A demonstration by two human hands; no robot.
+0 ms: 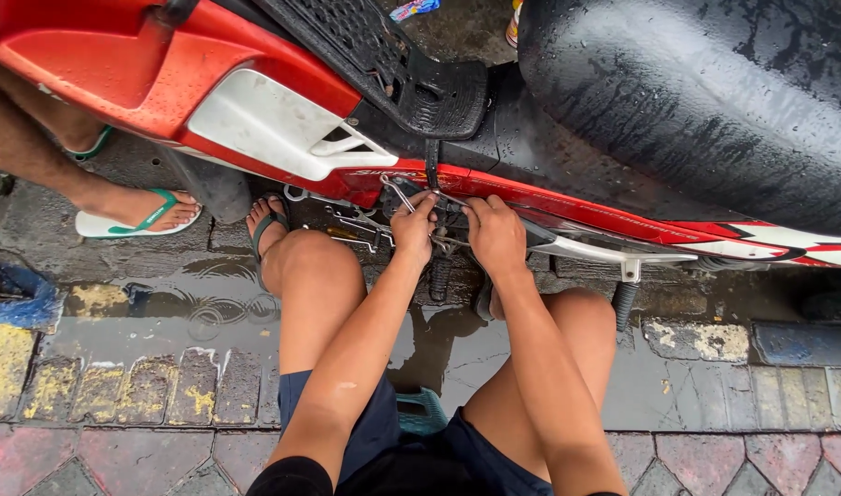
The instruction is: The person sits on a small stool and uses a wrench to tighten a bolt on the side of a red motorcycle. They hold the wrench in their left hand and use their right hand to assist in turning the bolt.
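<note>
From my remote seat I see the knees and dark blue shorts closest to the lens, the person squatting over wet paving with a shallow puddle between the feet. A green-strapped sandal sits on the person's left foot.

Both forearms stretch forward to the underside of a red and white motorbike. The left hand is curled around a thin silver tool, which looks like a slim spanner, its end poking up toward the red side panel. The right hand is closed just beside it, fingers clenched on a small part under the panel; I cannot tell exactly what it grips. The two hands almost touch, right at the lower edge of the bodywork, above a dark coiled spring.

Farther off, the wet black seat fills the upper right, and a black footboard lies above the hands. At the far left another person's foot in a white and green flip-flop stands on the paving.
</note>
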